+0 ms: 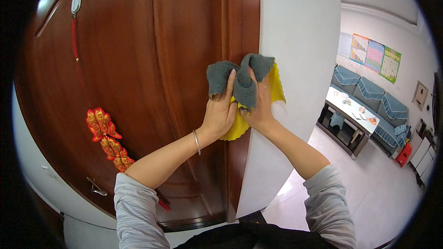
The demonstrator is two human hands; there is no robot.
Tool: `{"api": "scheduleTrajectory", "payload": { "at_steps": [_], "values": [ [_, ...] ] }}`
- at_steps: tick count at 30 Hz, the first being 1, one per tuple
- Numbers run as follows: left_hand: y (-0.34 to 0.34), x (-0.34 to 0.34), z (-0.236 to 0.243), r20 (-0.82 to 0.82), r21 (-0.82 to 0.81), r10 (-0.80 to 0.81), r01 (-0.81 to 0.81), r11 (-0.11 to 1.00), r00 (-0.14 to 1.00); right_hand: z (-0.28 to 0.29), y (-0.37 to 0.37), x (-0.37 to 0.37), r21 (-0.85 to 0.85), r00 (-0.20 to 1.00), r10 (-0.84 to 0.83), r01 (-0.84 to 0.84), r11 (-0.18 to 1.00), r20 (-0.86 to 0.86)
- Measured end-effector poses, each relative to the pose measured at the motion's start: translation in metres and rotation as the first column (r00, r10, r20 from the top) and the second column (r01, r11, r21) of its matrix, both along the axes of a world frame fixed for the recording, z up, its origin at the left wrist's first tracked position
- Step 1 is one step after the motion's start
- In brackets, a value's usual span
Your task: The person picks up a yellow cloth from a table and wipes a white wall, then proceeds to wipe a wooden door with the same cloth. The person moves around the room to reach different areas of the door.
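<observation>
A cloth [245,88], grey on one face and yellow on the other, is bunched up between my two hands at the door frame [242,27]. My left hand [218,114] grips its left part, fingers curled into the grey folds. On its right part, my right hand [261,106] has its fingers wrapped in the fabric. A yellow flap hangs below my left hand, and another yellow edge shows at the right against the white wall. Left of the frame is a brown wooden door [120,55] with raised panels.
Red and gold fish ornaments [106,133] hang on the door, near a metal handle [96,187]. A white hook [76,5] holds a red tassel. Right of the white wall [300,41] stand a coffee table [344,120], a blue-covered sofa [369,93] and a red stool [404,154].
</observation>
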State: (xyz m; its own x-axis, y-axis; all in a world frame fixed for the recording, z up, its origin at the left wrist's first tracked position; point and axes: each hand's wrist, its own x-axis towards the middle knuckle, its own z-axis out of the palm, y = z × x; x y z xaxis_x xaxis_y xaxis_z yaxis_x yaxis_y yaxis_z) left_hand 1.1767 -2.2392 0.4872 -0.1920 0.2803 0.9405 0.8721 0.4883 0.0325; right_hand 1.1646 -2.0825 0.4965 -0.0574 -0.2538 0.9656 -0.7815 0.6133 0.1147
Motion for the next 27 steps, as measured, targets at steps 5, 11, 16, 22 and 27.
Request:
{"api": "scheduleTrajectory", "payload": {
  "at_steps": [5,11,16,22,27],
  "values": [
    [0.004,-0.003,0.048,-0.07,0.01,-0.018,0.019,1.0,0.997,0.028,0.004,-0.002,-0.02,1.0,-0.018,0.018,1.0,0.017],
    [0.004,-0.025,0.189,-0.269,0.076,-0.027,0.049,0.996,0.963,0.165,-0.012,-0.037,-0.132,0.968,-0.119,0.092,0.987,-0.221],
    [0.012,-0.015,0.228,-0.233,0.136,-0.125,0.16,0.978,0.964,0.22,-0.012,-0.037,-0.118,0.964,-0.054,0.024,0.993,-0.26],
    [0.007,-0.04,0.162,-0.356,0.166,-0.101,0.169,0.972,0.929,0.154,-0.012,-0.031,-0.111,0.958,-0.067,0.037,0.993,-0.279],
    [0.005,-0.02,0.083,-0.156,0.195,-0.13,0.159,0.968,0.979,0.08,-0.005,-0.021,-0.056,0.981,-0.092,0.084,0.995,-0.169]
  ]
}}
